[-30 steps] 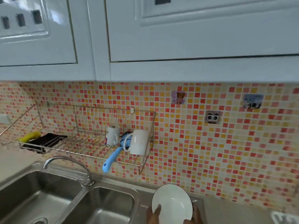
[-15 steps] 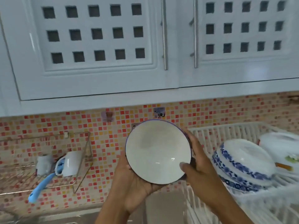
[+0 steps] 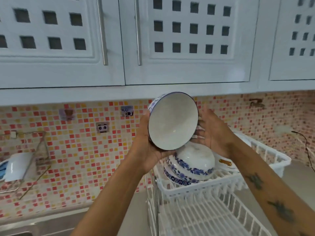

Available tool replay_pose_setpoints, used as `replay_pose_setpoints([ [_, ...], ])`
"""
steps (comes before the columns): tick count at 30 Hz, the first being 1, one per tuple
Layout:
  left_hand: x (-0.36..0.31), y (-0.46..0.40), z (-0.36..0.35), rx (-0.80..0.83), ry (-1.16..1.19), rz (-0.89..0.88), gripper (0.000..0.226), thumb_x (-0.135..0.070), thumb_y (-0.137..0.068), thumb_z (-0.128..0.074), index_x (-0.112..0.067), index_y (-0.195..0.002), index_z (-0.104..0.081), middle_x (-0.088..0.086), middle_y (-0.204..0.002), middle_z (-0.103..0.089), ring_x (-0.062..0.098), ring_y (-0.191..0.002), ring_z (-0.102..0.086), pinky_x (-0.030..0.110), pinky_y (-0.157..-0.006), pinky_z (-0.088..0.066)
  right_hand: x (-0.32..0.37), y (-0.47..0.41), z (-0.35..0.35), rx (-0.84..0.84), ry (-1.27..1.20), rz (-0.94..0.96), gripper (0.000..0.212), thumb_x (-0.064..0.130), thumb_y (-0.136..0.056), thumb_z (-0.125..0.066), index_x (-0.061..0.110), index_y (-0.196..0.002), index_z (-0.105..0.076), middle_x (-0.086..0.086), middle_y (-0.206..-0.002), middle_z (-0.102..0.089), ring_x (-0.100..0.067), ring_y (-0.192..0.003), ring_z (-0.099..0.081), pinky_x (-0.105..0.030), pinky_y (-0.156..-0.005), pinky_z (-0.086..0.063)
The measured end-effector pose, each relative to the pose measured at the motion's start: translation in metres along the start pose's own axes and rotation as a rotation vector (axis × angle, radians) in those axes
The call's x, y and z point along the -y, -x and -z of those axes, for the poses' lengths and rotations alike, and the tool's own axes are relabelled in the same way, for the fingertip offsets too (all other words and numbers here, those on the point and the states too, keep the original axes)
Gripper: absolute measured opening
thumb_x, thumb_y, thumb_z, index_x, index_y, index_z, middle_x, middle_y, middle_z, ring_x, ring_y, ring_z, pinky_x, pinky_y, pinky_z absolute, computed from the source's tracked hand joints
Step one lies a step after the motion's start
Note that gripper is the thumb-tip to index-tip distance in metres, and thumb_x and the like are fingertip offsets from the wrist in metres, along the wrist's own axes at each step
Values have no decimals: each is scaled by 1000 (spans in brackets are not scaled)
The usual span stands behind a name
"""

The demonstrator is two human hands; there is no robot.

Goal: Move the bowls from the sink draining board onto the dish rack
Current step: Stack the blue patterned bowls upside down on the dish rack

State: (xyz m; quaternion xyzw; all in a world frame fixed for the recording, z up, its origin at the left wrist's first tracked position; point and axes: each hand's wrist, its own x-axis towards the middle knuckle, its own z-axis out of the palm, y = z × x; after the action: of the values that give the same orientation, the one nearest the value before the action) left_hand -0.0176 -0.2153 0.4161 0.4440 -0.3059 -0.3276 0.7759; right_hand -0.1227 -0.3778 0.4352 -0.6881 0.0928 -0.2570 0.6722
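A white bowl with a blue rim and blue flower pattern (image 3: 173,121) is held up at chest height, tilted so its inside faces me. My left hand (image 3: 144,142) grips it from below and behind. My right hand (image 3: 210,132) is beside its right edge with fingers spread, touching or nearly touching the rim. Directly under the bowl stands the white plastic dish rack (image 3: 201,189). On its upper tier lie two blue-patterned bowls (image 3: 190,166), upside down and stacked at a slant.
White wall cupboards (image 3: 153,40) hang just above the raised bowl. A wire wall rack with a white mug (image 3: 15,167) is at the left. More white dishes (image 3: 225,161) sit behind the stacked bowls. A black cable (image 3: 305,147) runs at the far right.
The view swung right from the sink to the dish rack. The bowl rose from the draining board to over the rack, and my right hand loosened from its rim.
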Motion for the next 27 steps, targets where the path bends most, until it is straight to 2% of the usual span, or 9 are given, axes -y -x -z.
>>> replay_pose_setpoints([
  [3,16,-14,-12,-130,-170,-135,76,-71,-75,-58,-33,-139,-45,3,-134,-59,27,-118,-61,48,-93,-56,-1,-15,18,-4,35,-76,78,74,-85,-14,22,-126,-56,-7,-119,-60,-25,-107,-58,-43,-101,-43],
  [6,31,-23,-17,-213,-378,-314,80,-62,-70,-68,-37,-139,-36,-13,-124,-56,13,-114,-59,37,-93,-55,-5,-28,32,8,47,-127,96,84,-75,-14,13,-120,-60,-4,-96,-57,-21,-87,-50,-34,-83,-39],
  [10,49,-28,-15,-214,-622,-437,77,-47,-73,-79,-34,-135,-34,-12,-124,-58,-2,-107,-61,11,-77,-54,-15,-35,42,-20,62,-138,90,91,-65,-25,17,-104,-57,-3,-80,-48,-17,-71,-37,-30,-65,-30],
  [12,54,-31,-12,-211,-673,-422,83,-46,-70,-81,-36,-136,-31,-10,-124,-59,0,-107,-63,14,-79,-53,-23,-36,42,-26,111,-121,93,92,-58,-38,16,-107,-63,-11,-100,-62,-22,-85,-46,-32,-75,-38],
  [14,55,-35,-9,-206,-722,-407,80,-42,-71,-83,-36,-133,-33,-8,-123,-60,3,-106,-65,17,-81,-54,-32,-37,39,-15,98,-141,76,81,-70,-46,21,-111,-66,-12,-116,-67,-23,-99,-57,-35,-85,-46],
  [17,56,-39,-6,-195,-752,-341,74,-41,-71,-83,-39,-126,-34,-8,-121,-61,5,-103,-66,20,-79,-56,-39,-40,41,5,69,-146,50,63,-85,-46,25,-111,-66,-10,-111,-71,-24,-99,-63,-39,-83,-52],
  [19,56,-42,-4,-190,-769,-298,76,-44,-69,-84,-38,-127,-35,-9,-120,-60,4,-101,-65,25,-82,-58,-44,-45,45,26,57,-152,53,62,-85,-48,25,-120,-64,-10,-115,-71,-27,-105,-64,-43,-91,-52],
  [22,59,-46,1,-186,-815,-236,91,-56,-60,-85,-36,-133,-34,-6,-126,-58,10,-105,-66,36,-89,-59,-51,-48,46,18,57,-214,55,64,-83,-49,24,-115,-68,-10,-113,-73,-31,-108,-65,-49,-100,-48],
  [27,64,-50,0,-201,-1016,-182,89,-69,-46,-83,-48,-116,-32,2,-125,-51,22,-106,-64,42,-86,-60,-59,-52,47,-24,106,-282,48,54,-87,-43,17,-102,-70,-15,-108,-72,-35,-103,-65,-48,-102,-46],
])
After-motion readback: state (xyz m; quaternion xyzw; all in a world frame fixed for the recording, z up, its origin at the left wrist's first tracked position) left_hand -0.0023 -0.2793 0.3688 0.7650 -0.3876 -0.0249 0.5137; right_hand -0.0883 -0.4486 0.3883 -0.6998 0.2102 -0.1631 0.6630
